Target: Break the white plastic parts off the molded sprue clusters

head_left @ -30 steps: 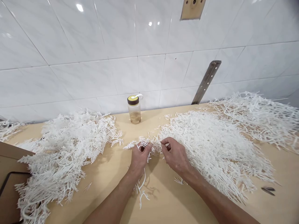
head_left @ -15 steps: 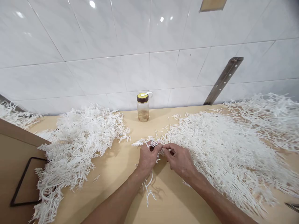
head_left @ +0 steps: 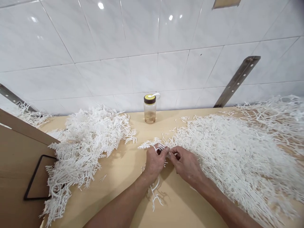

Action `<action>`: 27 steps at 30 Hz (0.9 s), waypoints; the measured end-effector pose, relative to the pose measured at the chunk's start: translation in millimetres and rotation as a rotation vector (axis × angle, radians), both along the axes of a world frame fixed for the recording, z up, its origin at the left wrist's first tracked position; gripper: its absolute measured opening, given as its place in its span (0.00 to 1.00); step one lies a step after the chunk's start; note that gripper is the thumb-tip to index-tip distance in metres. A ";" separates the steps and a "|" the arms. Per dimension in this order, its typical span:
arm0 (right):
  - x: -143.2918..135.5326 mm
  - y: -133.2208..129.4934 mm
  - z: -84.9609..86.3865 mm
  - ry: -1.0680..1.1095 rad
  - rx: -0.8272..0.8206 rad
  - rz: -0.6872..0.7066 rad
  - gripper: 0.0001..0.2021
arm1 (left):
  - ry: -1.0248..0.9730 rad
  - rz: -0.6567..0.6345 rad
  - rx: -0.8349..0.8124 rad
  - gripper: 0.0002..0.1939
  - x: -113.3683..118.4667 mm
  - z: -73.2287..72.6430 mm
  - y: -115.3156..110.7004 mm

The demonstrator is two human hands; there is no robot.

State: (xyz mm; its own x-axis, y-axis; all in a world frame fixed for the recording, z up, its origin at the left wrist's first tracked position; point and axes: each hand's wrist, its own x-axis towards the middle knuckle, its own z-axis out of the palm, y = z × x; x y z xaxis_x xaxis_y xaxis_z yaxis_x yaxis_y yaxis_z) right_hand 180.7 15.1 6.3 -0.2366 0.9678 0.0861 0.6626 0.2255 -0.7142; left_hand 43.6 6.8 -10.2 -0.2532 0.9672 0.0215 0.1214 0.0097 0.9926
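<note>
Nearward and lengthwise, forked white sprig [head_left: 154,197]

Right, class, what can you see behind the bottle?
Behind the bottle are a strip of tabletop and the tiled wall. Whatever its dark-rimmed lid covers cannot be seen.

No text, label, brand, number or sign could be read, even on the bottle [head_left: 149,110] at twelve o'clock.

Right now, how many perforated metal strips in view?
2: right metal strip, by the tiled wall; left metal strip, at the picture's left edge, cut off there and partly behind white strands. More may be hidden.
</note>
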 end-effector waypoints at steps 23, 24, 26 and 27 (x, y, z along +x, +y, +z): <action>-14.4 -12.0 -1.9 0.357 -0.409 -0.027 0.02 | -0.021 0.183 0.051 0.14 -20.0 -3.1 13.2; -12.7 -9.7 -1.9 0.358 -0.376 -0.061 0.02 | -0.040 0.136 0.051 0.14 -20.3 -1.4 13.9; -7.8 -4.1 -2.2 0.348 -0.300 -0.116 0.04 | -0.075 0.085 0.057 0.14 -18.5 1.8 13.5; -5.1 -1.6 -2.3 0.332 -0.263 -0.137 0.04 | -0.087 0.078 0.059 0.14 -17.0 3.0 12.9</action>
